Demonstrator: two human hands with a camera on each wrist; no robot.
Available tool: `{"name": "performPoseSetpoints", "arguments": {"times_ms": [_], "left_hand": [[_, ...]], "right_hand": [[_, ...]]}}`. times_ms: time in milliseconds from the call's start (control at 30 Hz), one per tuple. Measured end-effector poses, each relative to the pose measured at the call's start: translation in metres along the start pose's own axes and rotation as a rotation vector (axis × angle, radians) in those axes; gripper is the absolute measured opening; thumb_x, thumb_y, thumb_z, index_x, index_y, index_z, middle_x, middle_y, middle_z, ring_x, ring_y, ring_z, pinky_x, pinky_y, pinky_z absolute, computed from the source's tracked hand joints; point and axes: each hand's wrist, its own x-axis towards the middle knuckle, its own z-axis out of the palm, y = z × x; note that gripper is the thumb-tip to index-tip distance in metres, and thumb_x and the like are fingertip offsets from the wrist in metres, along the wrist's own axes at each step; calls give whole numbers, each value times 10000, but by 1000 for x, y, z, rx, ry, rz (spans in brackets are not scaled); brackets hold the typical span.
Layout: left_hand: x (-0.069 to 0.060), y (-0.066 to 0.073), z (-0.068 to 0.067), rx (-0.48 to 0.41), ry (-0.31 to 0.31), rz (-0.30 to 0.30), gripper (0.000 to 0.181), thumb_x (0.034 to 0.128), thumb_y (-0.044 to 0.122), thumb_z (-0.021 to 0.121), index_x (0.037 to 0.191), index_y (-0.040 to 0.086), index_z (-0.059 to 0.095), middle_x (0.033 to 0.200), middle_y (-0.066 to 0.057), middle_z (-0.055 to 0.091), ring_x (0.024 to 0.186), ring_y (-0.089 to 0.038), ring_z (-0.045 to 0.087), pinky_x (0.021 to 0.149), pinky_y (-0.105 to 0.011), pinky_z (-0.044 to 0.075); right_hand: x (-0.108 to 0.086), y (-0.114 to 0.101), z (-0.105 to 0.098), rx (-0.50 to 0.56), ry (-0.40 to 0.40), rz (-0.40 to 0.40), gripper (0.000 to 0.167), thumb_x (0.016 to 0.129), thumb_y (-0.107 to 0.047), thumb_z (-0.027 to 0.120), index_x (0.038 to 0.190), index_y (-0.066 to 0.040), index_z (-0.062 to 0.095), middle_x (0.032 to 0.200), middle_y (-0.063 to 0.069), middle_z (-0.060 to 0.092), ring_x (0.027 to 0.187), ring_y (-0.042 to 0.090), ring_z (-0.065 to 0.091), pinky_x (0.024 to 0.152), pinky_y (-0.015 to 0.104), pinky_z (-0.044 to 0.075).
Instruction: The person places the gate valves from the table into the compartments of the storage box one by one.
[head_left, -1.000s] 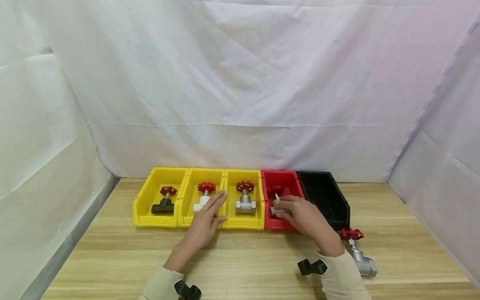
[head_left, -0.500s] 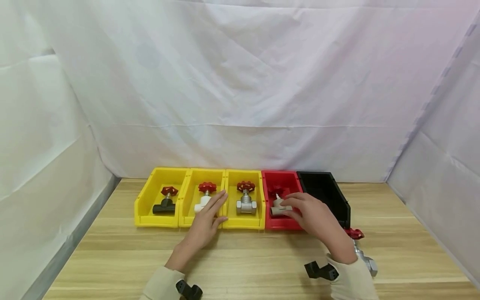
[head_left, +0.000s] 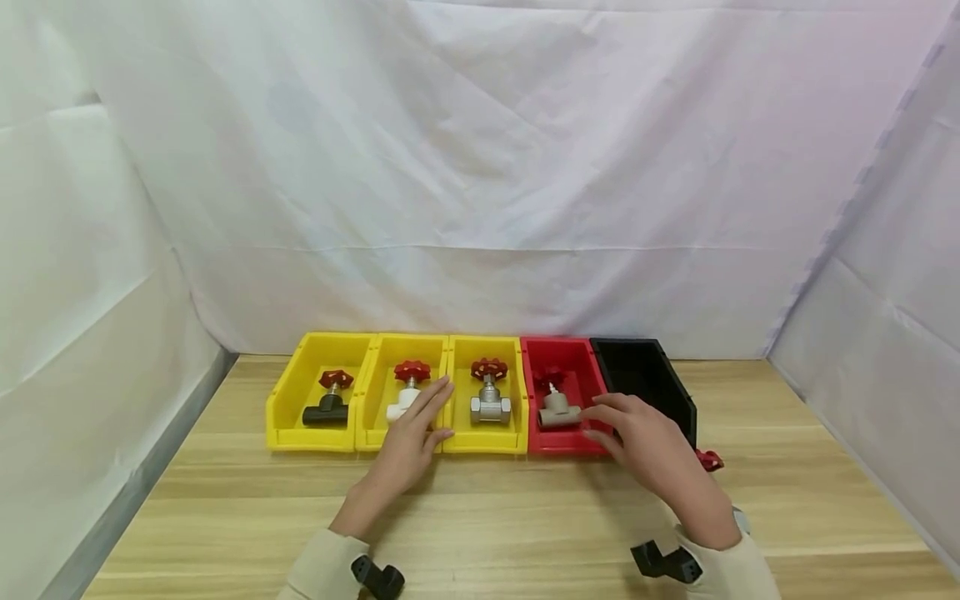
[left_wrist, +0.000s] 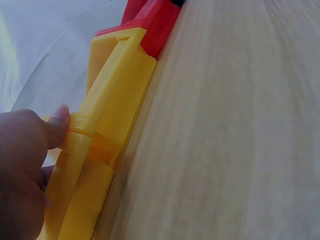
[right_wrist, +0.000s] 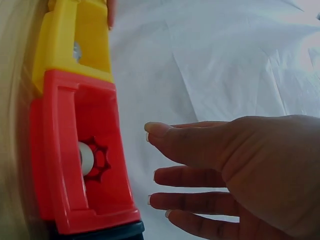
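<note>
In the red bin (head_left: 562,446) lies a beige valve (head_left: 558,411) with a dark red handwheel. My right hand (head_left: 651,442) hovers over that bin's right front side, fingers apart and holding nothing; the right wrist view shows a gap between the fingers (right_wrist: 200,176) and the bin. My left hand (head_left: 408,446) rests on the divider of the middle and right yellow bins, its thumb against the front edge. Partly under its fingers is a white valve (head_left: 405,403) with a red handwheel. A silver valve (head_left: 490,403) lies in the right yellow bin (head_left: 486,442).
The left yellow bin (head_left: 311,440) holds a black valve (head_left: 326,408). A black bin (head_left: 637,367) stands right of the red one. Another red handwheel (head_left: 709,460) shows on the table behind my right wrist. White cloth (head_left: 480,208) hangs behind the bins.
My right hand has let go of the beige valve and drawn back to the right, its fingers spreading. The valve stays in the red bin. My left hand has stayed in place.
</note>
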Motion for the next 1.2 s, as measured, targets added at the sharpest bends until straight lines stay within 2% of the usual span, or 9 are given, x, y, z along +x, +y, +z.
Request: {"name": "performPoseSetpoints", "arguments": {"times_ms": [200, 433, 600, 700, 800, 967, 1200], "left_hand": [[0, -1, 0, 1, -24, -18, 689, 848, 57, 716, 1460, 124, 406, 1502, -40, 365, 1153, -307, 556, 893, -359, 504], [-1, 0, -1, -31, -45, -52, 688, 869, 73, 696, 1474, 159, 380, 1517, -18, 343, 1095, -301, 588, 883, -337, 512], [-1, -1, -1, -29, -36, -49, 707, 855, 48, 708, 1472, 161, 382, 1516, -17, 344, 1173, -307, 542, 923, -355, 485], [-1, -1, -1, -29, -33, -45, 710, 856, 48, 707, 1474, 164, 378, 1517, -17, 341, 1151, -306, 557, 912, -348, 493], [-1, -1, -1, -28, -35, -45, 708, 859, 50, 704, 1476, 165, 376, 1518, -14, 339, 1098, -299, 587, 890, -336, 507], [-2, -1, -2, -29, -30, -50, 706, 856, 47, 705, 1474, 161, 382, 1517, -12, 342, 1117, -302, 577, 899, -344, 502], [-1, -1, -1, -28, -37, -37, 699, 864, 51, 697, 1475, 158, 376, 1516, -34, 344, 1178, -302, 539, 929, -351, 481]], "right_hand": [[-13, 4, -2, -26, 24, -11, 289, 777, -210, 807, 1054, -193, 725, 1114, 62, 645, 1023, 249, 604, 776, 421, 555], [-32, 13, -2, -48, 89, -78, 303, 742, -180, 828, 1027, -161, 727, 1051, 47, 646, 945, 234, 624, 737, 412, 556], [-44, 19, -3, -52, 54, -31, 283, 766, -199, 812, 1034, -183, 723, 1048, 18, 633, 950, 224, 612, 747, 425, 552], [-50, 24, -6, -58, 49, -17, 277, 763, -184, 814, 1024, -187, 721, 1028, 9, 629, 938, 218, 611, 762, 429, 545], [-55, 29, -6, -75, 46, -4, 264, 756, -177, 819, 1002, -189, 724, 979, -15, 628, 873, 187, 617, 724, 395, 547], [-65, 35, -6, -105, 10, 38, 220, 776, -213, 804, 980, -184, 728, 908, -55, 609, 757, 106, 581, 644, 327, 532], [-79, 47, -11, -114, -12, 94, 210, 758, -242, 812, 944, -215, 717, 869, -88, 602, 728, 101, 563, 594, 309, 509]]}}
